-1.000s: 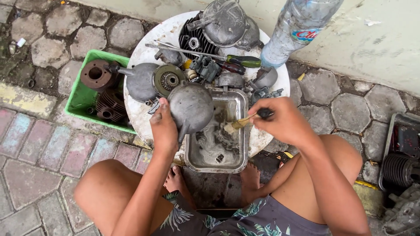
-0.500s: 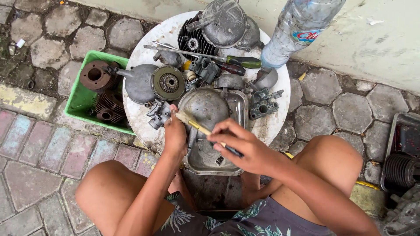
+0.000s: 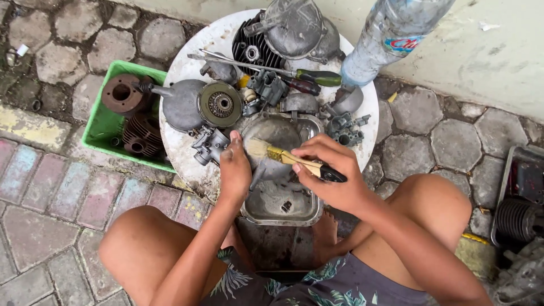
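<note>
My left hand [image 3: 235,168] grips a grey rounded metal engine cover [image 3: 277,136] and holds it tilted over a steel tray [image 3: 283,212] of dirty liquid. My right hand [image 3: 331,173] holds a paintbrush [image 3: 283,155] with a yellow ferrule and black handle. Its bristles touch the cover's left part, close to my left thumb. The tray rests on the front of a round white tabletop [image 3: 187,68].
The tabletop carries several greasy engine parts, a finned cylinder head [image 3: 255,48], a carburetor [image 3: 207,146] and a green-handled screwdriver [image 3: 317,77]. A green crate [image 3: 102,127] with rusty cylinders sits left. A plastic bottle [image 3: 391,34] stands at the back right. More parts lie in a tray [image 3: 518,209] far right.
My right hand brought the brush from the tray's liquid across onto the cover. My left hand turned and lowered the cover toward the tray.
</note>
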